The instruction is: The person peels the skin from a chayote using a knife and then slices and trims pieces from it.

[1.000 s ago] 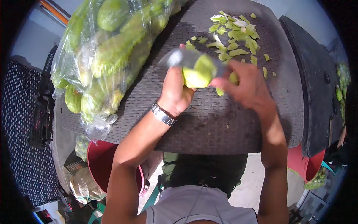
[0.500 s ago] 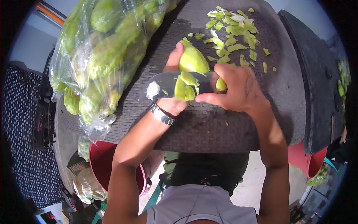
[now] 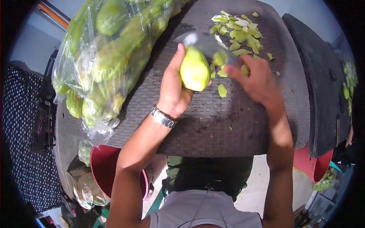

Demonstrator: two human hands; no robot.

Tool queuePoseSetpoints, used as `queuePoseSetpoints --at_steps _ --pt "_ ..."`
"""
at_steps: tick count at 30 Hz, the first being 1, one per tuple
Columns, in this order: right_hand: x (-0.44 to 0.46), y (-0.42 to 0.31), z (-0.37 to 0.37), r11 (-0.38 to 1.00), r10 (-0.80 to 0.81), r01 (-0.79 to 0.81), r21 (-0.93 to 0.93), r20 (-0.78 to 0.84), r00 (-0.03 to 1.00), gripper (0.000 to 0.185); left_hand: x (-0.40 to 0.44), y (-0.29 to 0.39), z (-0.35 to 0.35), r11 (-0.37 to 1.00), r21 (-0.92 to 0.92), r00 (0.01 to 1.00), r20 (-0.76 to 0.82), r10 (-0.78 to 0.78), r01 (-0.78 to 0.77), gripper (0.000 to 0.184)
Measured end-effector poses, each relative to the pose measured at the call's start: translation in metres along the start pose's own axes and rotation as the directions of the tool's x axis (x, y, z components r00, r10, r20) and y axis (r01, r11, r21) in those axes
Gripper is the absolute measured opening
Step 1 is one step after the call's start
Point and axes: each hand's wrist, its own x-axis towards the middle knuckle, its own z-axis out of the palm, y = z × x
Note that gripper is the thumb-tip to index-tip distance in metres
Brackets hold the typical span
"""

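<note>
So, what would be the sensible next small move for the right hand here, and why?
I'd probably have the right hand flick the knife clear: a piece of peel seems to cling to its blurred blade, and loose peelings already lie scattered just beyond. The left hand has the pale green fruit well held meanwhile.

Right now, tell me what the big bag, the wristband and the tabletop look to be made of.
Bag: thin, glossy clear plastic, by its creases, glare and the green produce showing through.
Wristband: polished metal, probably steel, by its links and bright glints.
Tabletop: matte, dark, basket-weave surface; the repeating pattern could be synthetic wicker or moulded plastic.
</note>
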Motion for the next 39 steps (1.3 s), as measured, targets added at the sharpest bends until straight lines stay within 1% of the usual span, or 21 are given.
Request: queuePoseSetpoints --at_steps 1,2,4,5,8,11,15,17,18,19,20,23,26,27,29,30,31,32,33,36,39 --pt "-0.004 -0.009 0.006 0.998 -0.054 0.054 0.015 0.023 0.998 0.07 0.001 -0.006 -0.009 1.0 -0.011 0.999 0.042 0.003 -0.002 0.054" --pt "-0.008 -0.016 0.013 0.996 -0.09 0.09 0.004 0.053 0.995 0.07 0.012 -0.018 -0.011 0.978 -0.2 0.997 -0.059 0.056 -0.067 0.054" --pt "-0.014 -0.025 0.026 0.987 -0.155 0.158 -0.016 0.111 0.982 0.07 0.009 -0.015 -0.016 0.996 -0.085 0.992 0.122 -0.026 0.037 0.054" --pt "-0.015 -0.024 0.033 0.976 -0.214 0.21 0.05 0.088 0.973 0.068 0.006 -0.013 -0.015 0.991 -0.104 0.985 0.156 -0.071 0.087 0.056" --pt "-0.016 -0.024 0.034 0.962 -0.273 0.271 0.032 0.084 0.958 0.066 0.001 -0.012 -0.01 0.987 -0.128 0.979 0.188 -0.076 0.101 0.055" --pt "-0.016 -0.019 0.033 0.94 -0.342 0.342 0.015 0.075 0.937 0.056 -0.002 -0.011 -0.009 0.992 -0.082 0.976 0.204 -0.075 0.093 0.055" --pt "-0.011 -0.012 0.023 0.944 -0.328 0.329 -0.011 0.065 0.943 0.053 0.002 -0.013 -0.009 0.993 -0.094 0.991 0.124 -0.059 0.071 0.055" --pt "-0.006 0.002 0.016 0.947 -0.321 0.321 0.014 0.025 0.947 0.051 -0.005 -0.012 -0.011 0.988 -0.151 0.99 0.138 0.006 0.015 0.056" --pt "0.0 0.012 0.01 0.972 -0.234 0.234 -0.002 -0.018 0.972 0.054 -0.007 -0.009 -0.013 0.984 -0.179 0.989 0.146 0.038 -0.011 0.056" --pt "0.008 0.024 0.003 0.99 -0.144 0.143 -0.014 -0.063 0.988 0.056 -0.003 0.0 -0.011 0.999 -0.017 0.966 0.255 0.033 -0.03 0.059" --pt "0.012 0.032 -0.004 0.998 -0.056 0.054 -0.023 -0.11 0.992 0.059 -0.004 0.002 -0.008 0.999 -0.053 0.965 0.261 0.024 -0.011 0.059" --pt "0.013 0.037 -0.019 0.999 0.021 -0.015 0.05 -0.118 0.993 0.058 -0.005 0.005 -0.005 0.987 -0.154 0.97 0.244 -0.005 0.044 0.059" --pt "0.005 0.014 -0.008 0.997 -0.041 0.045 0.061 -0.067 0.997 0.061 -0.001 0.0 -0.001 0.964 -0.259 0.994 0.102 -0.027 0.052 0.056" --pt "0.0 0.005 -0.002 0.996 -0.081 0.082 0.042 -0.025 0.996 0.058 -0.002 0.0 0.005 0.976 -0.218 0.999 0.038 0.01 -0.001 0.05" --pt "-0.01 -0.014 0.011 0.988 -0.154 0.153 0.01 0.059 0.986 0.052 0.006 -0.013 -0.011 0.979 -0.205 1.0 0.026 -0.015 0.02 0.052" --pt "-0.015 -0.02 0.018 0.978 -0.207 0.208 -0.027 0.056 0.977 0.055 0.009 -0.018 -0.016 0.979 -0.199 0.999 0.022 -0.028 0.032 0.052" --pt "-0.019 -0.024 0.027 0.963 -0.26 0.263 -0.065 0.054 0.964 0.058 0.0 -0.007 -0.01 0.976 -0.173 0.989 0.092 -0.116 0.13 0.057" --pt "-0.023 -0.027 0.035 0.943 -0.313 0.317 -0.103 0.053 0.948 0.061 -0.002 -0.003 -0.006 0.969 -0.188 0.984 0.115 -0.137 0.157 0.059" --pt "-0.025 -0.029 0.04 0.911 -0.371 0.372 -0.179 0.037 0.928 0.071 -0.004 -0.001 -0.003 0.962 -0.203 0.978 0.138 -0.158 0.184 0.06" --pt "-0.026 -0.025 0.047 0.909 -0.389 0.385 -0.16 0.003 0.921 0.076 -0.003 -0.006 -0.003 0.961 -0.208 0.98 0.117 -0.163 0.185 0.064" --pt "-0.026 -0.025 0.045 0.904 -0.369 0.363 -0.227 0.017 0.929 0.08 0.0 -0.01 -0.004 0.961 -0.21 0.983 0.083 -0.166 0.18 0.067"
